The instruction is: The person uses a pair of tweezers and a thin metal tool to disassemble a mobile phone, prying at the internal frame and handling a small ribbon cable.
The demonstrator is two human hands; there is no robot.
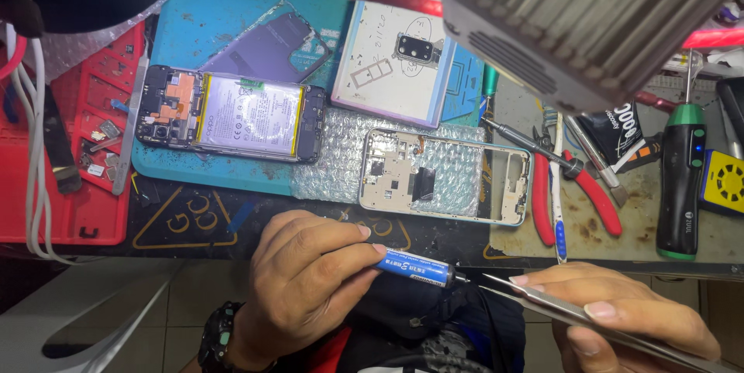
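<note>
My left hand (pixel 306 284) grips a small blue tube (pixel 415 268) below the bench's front edge, its tip pointing right. My right hand (pixel 628 315) pinches metal tweezers (pixel 542 303), whose points meet the tube's tip. Above them on the bench, a silver phone mid-frame (pixel 446 175) lies on bubble wrap (pixel 345 156). Further left an opened phone (pixel 232 113) with its white battery exposed rests on a teal mat (pixel 225 1). A loose back cover (pixel 267 44) lies behind it.
A white phone back panel with a camera module (pixel 399 40) lies at the top centre. Red-handled pliers (pixel 577 187), a green and black electric screwdriver (pixel 682 179) and other tools crowd the right. A red parts tray (pixel 77 148) and white cables (pixel 35 148) sit left. A grey finned block (pixel 589 17) hangs overhead.
</note>
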